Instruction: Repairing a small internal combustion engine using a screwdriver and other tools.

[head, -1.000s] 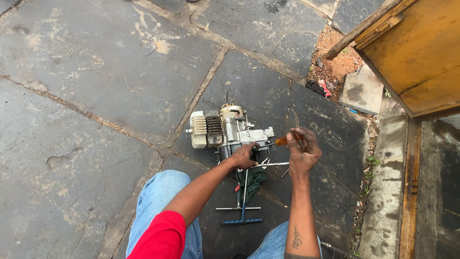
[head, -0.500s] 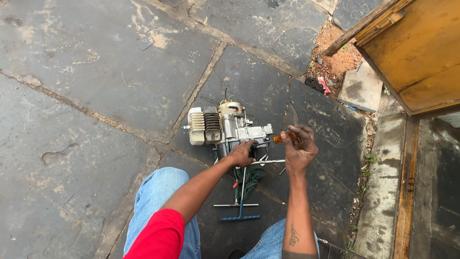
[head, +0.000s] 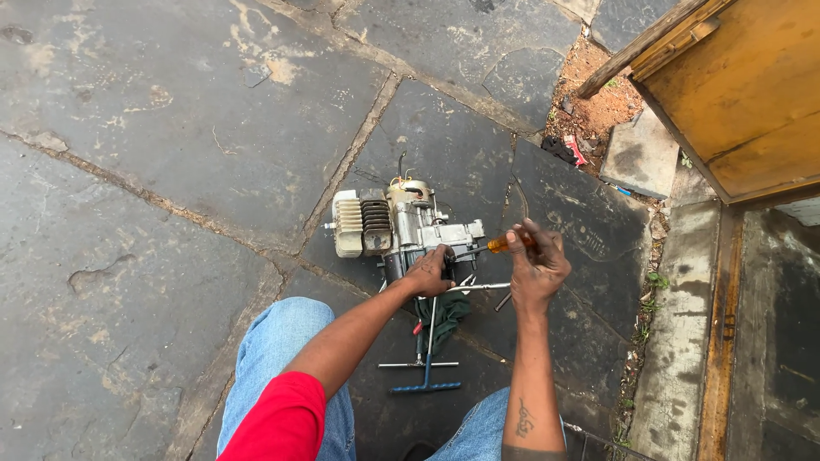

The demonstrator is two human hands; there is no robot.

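Note:
A small grey and white engine (head: 389, 224) with cooling fins lies on the dark stone paving. My left hand (head: 427, 273) rests on its near side and steadies it. My right hand (head: 536, 265) grips the orange handle of a screwdriver (head: 504, 244). The screwdriver's shaft points left, into the engine's right side.
T-handle wrenches (head: 425, 363) and a dark green rag (head: 444, 312) lie on the paving (head: 171, 128) between my knees. A yellow wooden door (head: 743, 94) and a stone step (head: 683, 341) stand at the right. Bare soil with small litter (head: 589, 94) lies beyond.
Both hands stay on the engine and the screwdriver. The view has shifted slightly; the screwdriver has turned a little in my right hand.

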